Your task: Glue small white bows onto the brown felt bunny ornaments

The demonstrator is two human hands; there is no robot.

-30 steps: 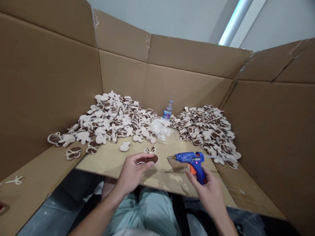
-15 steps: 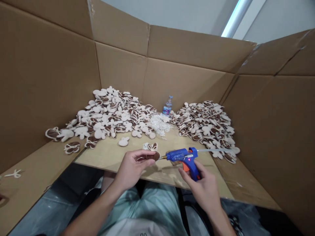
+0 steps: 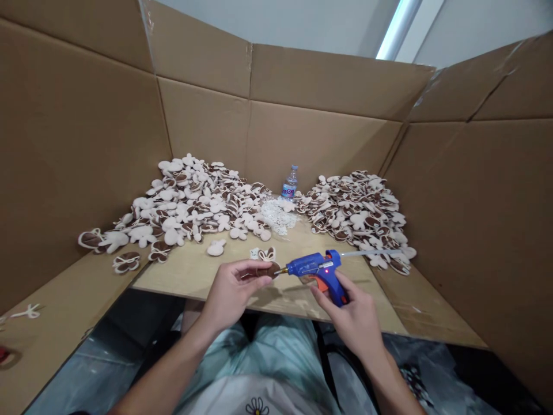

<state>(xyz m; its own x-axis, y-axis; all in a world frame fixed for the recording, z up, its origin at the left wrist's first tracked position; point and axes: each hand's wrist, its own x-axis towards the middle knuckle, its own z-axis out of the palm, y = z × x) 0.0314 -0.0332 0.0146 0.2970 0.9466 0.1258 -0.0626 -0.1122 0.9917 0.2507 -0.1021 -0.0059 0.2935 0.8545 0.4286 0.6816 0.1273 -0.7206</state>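
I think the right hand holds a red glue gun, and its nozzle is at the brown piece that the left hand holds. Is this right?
Not fully: the glue gun is blue, not red, as the head view shows. The rest stands: the right hand holds it, its nozzle at the brown piece in the left hand.

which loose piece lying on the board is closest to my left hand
The brown-and-white piece just past the left hand; the plain white piece lies farther left.
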